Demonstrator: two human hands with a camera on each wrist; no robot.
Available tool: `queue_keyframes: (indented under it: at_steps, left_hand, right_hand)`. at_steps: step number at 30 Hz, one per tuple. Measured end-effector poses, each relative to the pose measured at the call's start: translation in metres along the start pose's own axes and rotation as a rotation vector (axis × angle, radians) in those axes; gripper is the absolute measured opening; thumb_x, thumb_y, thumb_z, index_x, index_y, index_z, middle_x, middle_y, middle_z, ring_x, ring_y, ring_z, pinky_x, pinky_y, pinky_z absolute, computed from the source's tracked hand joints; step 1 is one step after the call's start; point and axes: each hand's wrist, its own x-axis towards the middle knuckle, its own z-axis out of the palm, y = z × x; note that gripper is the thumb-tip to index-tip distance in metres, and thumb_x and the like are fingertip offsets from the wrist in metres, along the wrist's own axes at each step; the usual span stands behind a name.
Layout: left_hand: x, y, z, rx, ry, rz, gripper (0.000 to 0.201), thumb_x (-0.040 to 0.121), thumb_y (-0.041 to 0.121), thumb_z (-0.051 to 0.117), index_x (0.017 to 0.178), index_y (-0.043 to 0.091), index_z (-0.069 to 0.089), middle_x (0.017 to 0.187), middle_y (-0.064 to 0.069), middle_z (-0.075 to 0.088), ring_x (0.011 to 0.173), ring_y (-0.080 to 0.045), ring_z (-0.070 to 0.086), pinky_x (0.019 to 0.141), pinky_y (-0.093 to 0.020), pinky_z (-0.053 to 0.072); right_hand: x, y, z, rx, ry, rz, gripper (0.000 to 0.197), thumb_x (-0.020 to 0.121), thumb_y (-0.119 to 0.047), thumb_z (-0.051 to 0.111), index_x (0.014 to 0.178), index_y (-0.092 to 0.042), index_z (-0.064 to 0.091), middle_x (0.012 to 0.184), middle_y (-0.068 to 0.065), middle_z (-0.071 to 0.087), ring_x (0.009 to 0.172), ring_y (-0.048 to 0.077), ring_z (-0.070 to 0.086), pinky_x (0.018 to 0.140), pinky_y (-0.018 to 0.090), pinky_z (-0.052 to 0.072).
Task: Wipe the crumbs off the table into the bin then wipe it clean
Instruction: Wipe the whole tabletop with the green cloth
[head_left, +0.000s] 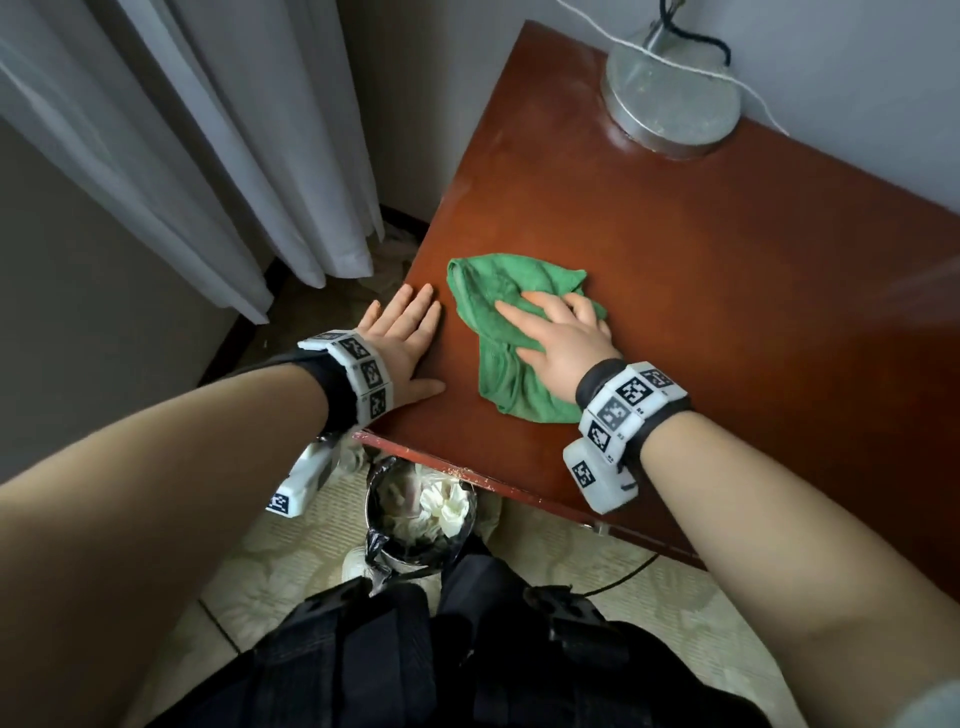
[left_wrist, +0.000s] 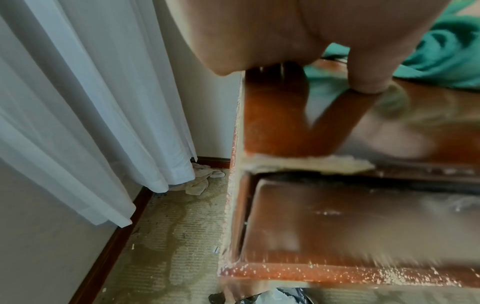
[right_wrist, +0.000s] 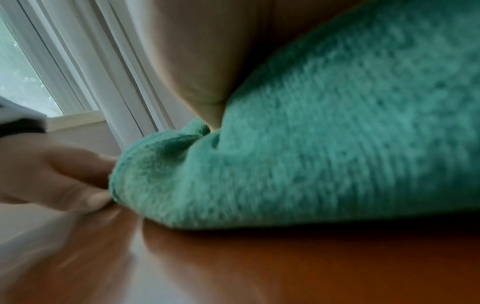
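A green cloth (head_left: 506, 312) lies crumpled on the reddish-brown table (head_left: 701, 291) near its front left corner. My right hand (head_left: 563, 332) presses flat on the cloth with fingers spread; the right wrist view shows the palm (right_wrist: 197, 51) on top of the cloth (right_wrist: 337, 127). My left hand (head_left: 408, 338) rests open and flat on the table beside the left edge, just left of the cloth, and its thumb (left_wrist: 369, 82) touches the wood. A bin (head_left: 421, 519) with a black liner and white tissue stands on the floor under the front edge. Pale specks dot the table's front edge (left_wrist: 324, 271).
A round metal lamp base (head_left: 670, 98) with cords stands at the table's back. White curtains (head_left: 197, 156) hang to the left, with a rag on the carpet (left_wrist: 200, 183) below them. A drawer front (left_wrist: 337, 222) sits under the tabletop.
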Motion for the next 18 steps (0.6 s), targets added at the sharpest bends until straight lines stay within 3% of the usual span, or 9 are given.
queue_keyframes:
  at_steps: [6, 11, 14, 16, 18]
  left_hand:
    - [0.014, 0.004, 0.003, -0.031, 0.064, -0.065, 0.089, 0.089, 0.061, 0.038, 0.146, 0.024, -0.020, 0.153, 0.002, -0.028, 0.141, -0.020, -0.023, 0.116, -0.046, -0.006]
    - [0.018, 0.003, 0.000, -0.021, 0.008, -0.084, 0.090, 0.089, 0.062, 0.035, 0.144, 0.025, -0.025, 0.151, 0.003, -0.032, 0.140, -0.021, -0.027, 0.117, -0.046, -0.007]
    - [0.020, 0.002, -0.001, -0.025, -0.046, -0.093, 0.091, 0.089, 0.062, 0.036, 0.144, 0.024, -0.026, 0.150, 0.003, -0.034, 0.139, -0.021, -0.030, 0.117, -0.046, -0.008]
    - [0.020, 0.003, -0.004, -0.028, -0.076, -0.088, 0.092, 0.089, 0.062, 0.037, 0.143, 0.024, -0.027, 0.149, 0.003, -0.035, 0.138, -0.022, -0.030, 0.116, -0.045, -0.009]
    - [0.020, 0.004, -0.007, -0.027, -0.089, -0.086, 0.091, 0.090, 0.061, 0.037, 0.143, 0.023, -0.027, 0.149, 0.002, -0.035, 0.138, -0.022, -0.031, 0.116, -0.045, -0.009]
  right_hand:
    - [0.098, 0.010, -0.046, -0.087, 0.064, -0.051, 0.051, 0.098, -0.030, 0.039, 0.143, -0.046, 0.022, 0.154, -0.009, 0.017, 0.139, 0.029, 0.011, 0.111, 0.047, 0.017]
    - [0.204, 0.020, -0.106, -0.094, 0.164, 0.127, 0.052, 0.098, -0.030, 0.040, 0.146, -0.036, 0.023, 0.155, 0.004, 0.018, 0.139, 0.035, 0.017, 0.112, 0.053, 0.021]
    - [0.225, 0.012, -0.118, -0.138, 0.173, 0.096, 0.050, 0.099, -0.021, 0.038, 0.147, -0.025, 0.025, 0.155, 0.009, 0.016, 0.141, 0.037, 0.014, 0.113, 0.054, 0.016]
    - [0.222, 0.010, -0.114, -0.088, 0.198, 0.102, 0.051, 0.098, -0.025, 0.039, 0.146, -0.033, 0.025, 0.155, 0.005, 0.018, 0.140, 0.037, 0.013, 0.112, 0.056, 0.018]
    - [0.206, 0.007, -0.099, -0.089, 0.206, 0.011, 0.051, 0.096, -0.029, 0.041, 0.144, -0.039, 0.026, 0.153, 0.002, 0.022, 0.138, 0.035, 0.017, 0.110, 0.053, 0.023]
